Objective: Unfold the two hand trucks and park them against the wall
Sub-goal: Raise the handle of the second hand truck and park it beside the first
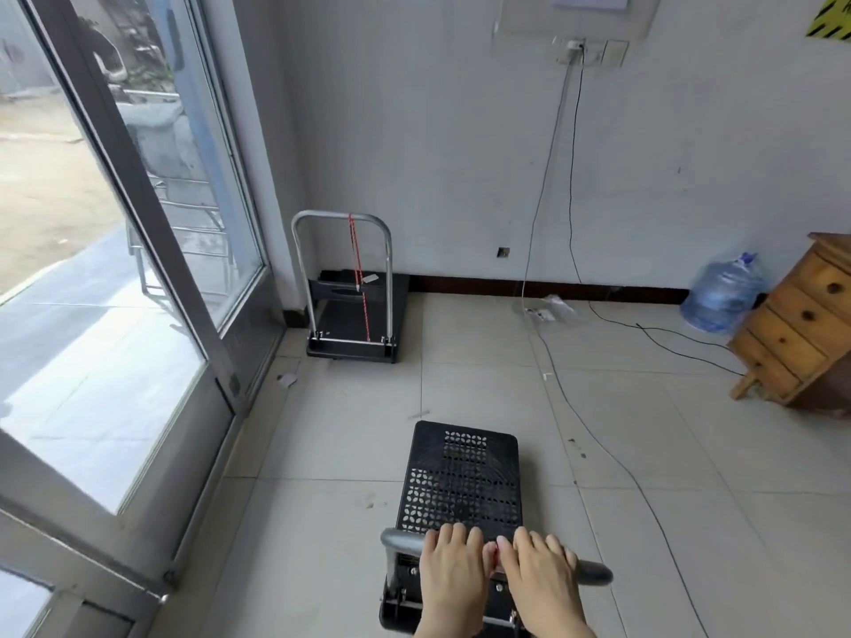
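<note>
A hand truck with a perforated black platform [463, 476] stands on the tiled floor right in front of me, its grey handle bar [594, 572] raised. My left hand [453, 568] and my right hand [539, 573] grip that bar side by side, thumbs almost touching. A second hand truck [357, 324] stands unfolded in the far corner, its silver handle [340, 217] upright, its far end against the white wall. A red cord [361, 287] runs from its handle down to its black deck.
A glass door [138, 250] stands open on the left. Black cables [594, 421] trail across the floor from a wall socket [575, 52]. A blue water jug [723, 292] and a wooden drawer chest [801, 324] stand at the right.
</note>
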Demonstrator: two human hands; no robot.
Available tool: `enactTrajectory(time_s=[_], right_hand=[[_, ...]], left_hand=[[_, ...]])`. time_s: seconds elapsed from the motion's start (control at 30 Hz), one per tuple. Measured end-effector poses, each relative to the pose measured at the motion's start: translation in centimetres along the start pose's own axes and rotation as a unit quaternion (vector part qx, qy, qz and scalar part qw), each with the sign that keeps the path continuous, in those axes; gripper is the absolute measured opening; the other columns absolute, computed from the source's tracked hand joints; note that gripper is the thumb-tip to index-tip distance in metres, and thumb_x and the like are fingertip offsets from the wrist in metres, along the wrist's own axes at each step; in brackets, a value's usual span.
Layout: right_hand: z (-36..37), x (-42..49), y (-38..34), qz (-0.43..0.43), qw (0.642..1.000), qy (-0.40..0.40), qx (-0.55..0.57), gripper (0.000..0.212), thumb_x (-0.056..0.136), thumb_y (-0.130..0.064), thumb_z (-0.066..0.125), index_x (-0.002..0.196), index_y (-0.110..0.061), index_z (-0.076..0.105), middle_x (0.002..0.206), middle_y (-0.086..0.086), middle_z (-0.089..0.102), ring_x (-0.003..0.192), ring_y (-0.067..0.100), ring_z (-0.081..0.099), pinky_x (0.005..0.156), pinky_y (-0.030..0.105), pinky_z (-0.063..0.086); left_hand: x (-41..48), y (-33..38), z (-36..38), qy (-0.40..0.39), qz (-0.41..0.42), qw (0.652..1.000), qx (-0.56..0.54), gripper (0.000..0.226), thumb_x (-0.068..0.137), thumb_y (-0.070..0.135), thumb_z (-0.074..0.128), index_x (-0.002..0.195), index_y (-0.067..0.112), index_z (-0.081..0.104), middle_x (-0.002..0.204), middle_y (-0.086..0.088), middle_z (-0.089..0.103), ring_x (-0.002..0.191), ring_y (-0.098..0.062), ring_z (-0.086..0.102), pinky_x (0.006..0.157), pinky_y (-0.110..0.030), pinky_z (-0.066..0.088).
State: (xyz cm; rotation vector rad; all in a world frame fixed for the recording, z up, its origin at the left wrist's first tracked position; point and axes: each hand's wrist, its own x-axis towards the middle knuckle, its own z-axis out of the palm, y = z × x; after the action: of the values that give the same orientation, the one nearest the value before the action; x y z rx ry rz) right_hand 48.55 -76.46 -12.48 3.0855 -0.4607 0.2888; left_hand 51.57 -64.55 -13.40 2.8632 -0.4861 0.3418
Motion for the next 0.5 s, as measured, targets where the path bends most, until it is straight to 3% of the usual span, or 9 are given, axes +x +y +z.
enactTrajectory(time_s=[0.13, 0.2, 0.27, 0.37, 0.5], right_hand=[[1.4, 7.4, 0.2, -0.024, 1.0, -0.008, -0.002, 0.05, 0.089, -0.05, 0.024, 0.059, -0.022, 0.053, 0.053, 0.0, 0.059, 0.054, 0.025, 0.056, 0.05, 0.036, 0.045], [1.9, 11.1, 0.2, -0.031, 0.999, -0.02, -0.002, 0.053, 0.091, -0.05, 0.021, 0.06, -0.023, 0.054, 0.055, 0.0, 0.06, 0.055, 0.024, 0.057, 0.051, 0.036, 0.045], [2.7, 15.3, 0.4, -0.031, 0.999, -0.036, 0.008, 0.054, 0.091, -0.05, 0.019, 0.061, -0.023, 0.055, 0.057, -0.001, 0.062, 0.057, 0.024, 0.058, 0.053, 0.036, 0.046], [3.8, 22.4, 0.9, -0.033, 0.997, -0.065, 0.022, 0.058, 0.092, -0.052, 0.013, 0.062, -0.025, 0.055, 0.058, -0.002, 0.063, 0.059, 0.023, 0.058, 0.056, 0.037, 0.046], [4.4, 31.0, 0.7, -0.034, 0.992, -0.105, 0.056, 0.042, 0.08, -0.05, 0.031, 0.059, -0.022, 0.054, 0.056, 0.001, 0.063, 0.057, 0.025, 0.059, 0.054, 0.037, 0.047]], left_hand=[[7.0, -0.6, 1.7, -0.006, 0.0, 1.0, 0.008, 0.041, 0.089, 0.041, 0.035, 0.058, 0.025, 0.056, 0.057, 0.005, 0.057, 0.054, -0.018, 0.057, 0.062, -0.034, 0.026], [10.4, -0.7, 2.2, -0.006, -0.008, 1.0, 0.002, 0.06, 0.101, 0.04, 0.017, 0.058, 0.025, 0.057, 0.057, 0.005, 0.058, 0.053, -0.018, 0.056, 0.062, -0.034, 0.026], [14.5, -0.7, 3.0, -0.007, -0.016, 1.0, 0.01, 0.071, 0.101, 0.039, 0.002, 0.058, 0.027, 0.057, 0.057, 0.006, 0.058, 0.053, -0.017, 0.056, 0.063, -0.034, 0.027], [21.1, -0.7, 4.6, -0.035, -0.023, 0.999, 0.02, 0.071, 0.101, 0.04, 0.0, 0.059, 0.028, 0.056, 0.058, 0.007, 0.058, 0.054, -0.016, 0.057, 0.063, -0.031, 0.03], [29.0, -1.4, 6.8, -0.052, -0.031, 0.998, 0.026, 0.073, 0.1, 0.041, -0.002, 0.059, 0.029, 0.057, 0.058, 0.01, 0.058, 0.053, -0.014, 0.057, 0.052, -0.028, 0.046]])
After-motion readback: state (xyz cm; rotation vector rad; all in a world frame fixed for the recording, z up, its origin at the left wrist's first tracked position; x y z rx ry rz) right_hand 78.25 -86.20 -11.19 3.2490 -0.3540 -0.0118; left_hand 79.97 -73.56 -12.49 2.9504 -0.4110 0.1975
